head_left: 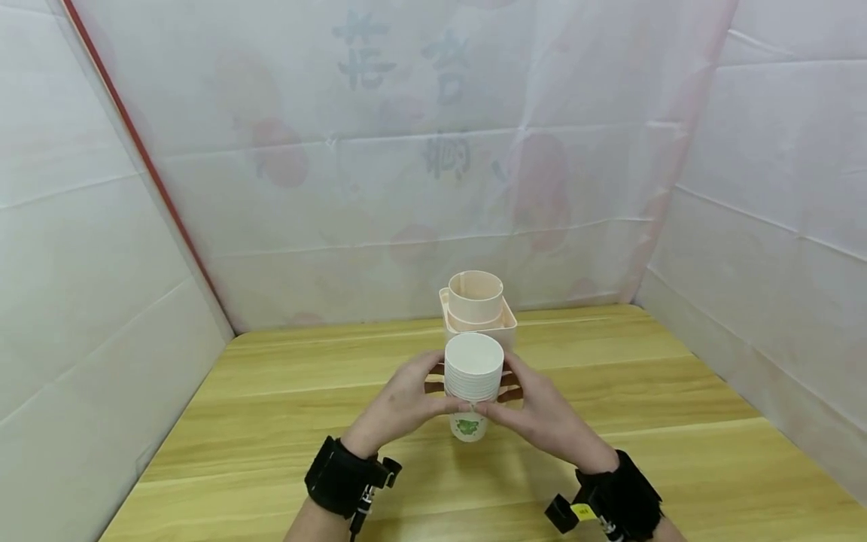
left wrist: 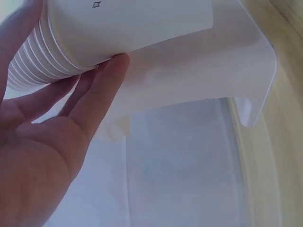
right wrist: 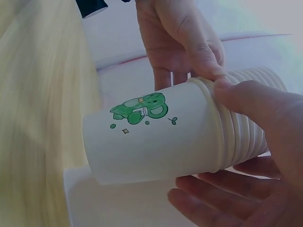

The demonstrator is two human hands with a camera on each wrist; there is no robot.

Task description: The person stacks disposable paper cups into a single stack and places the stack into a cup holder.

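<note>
A stack of white paper cups point(head_left: 473, 376) stands upright between both hands, its rims toward the top. The lowest cup carries a green cartoon print point(right wrist: 142, 108). My left hand point(head_left: 404, 399) grips the stack from the left, its thumb across the near side. From the right, my right hand point(head_left: 542, 410) holds it the same way, the thumb tips nearly meeting. In the right wrist view the cup's lower end appears off the table. Just behind the stack is a pale pink holder point(head_left: 508, 322) with a round, open-topped tube point(head_left: 476, 297); the stack hides part of its front.
The wood-grain table point(head_left: 305, 406) reaches back to a white fabric wall point(head_left: 379, 188) with faint printed characters. Similar white sheets enclose the left and right sides. Black straps with small cameras point(head_left: 342, 476) sit on both wrists.
</note>
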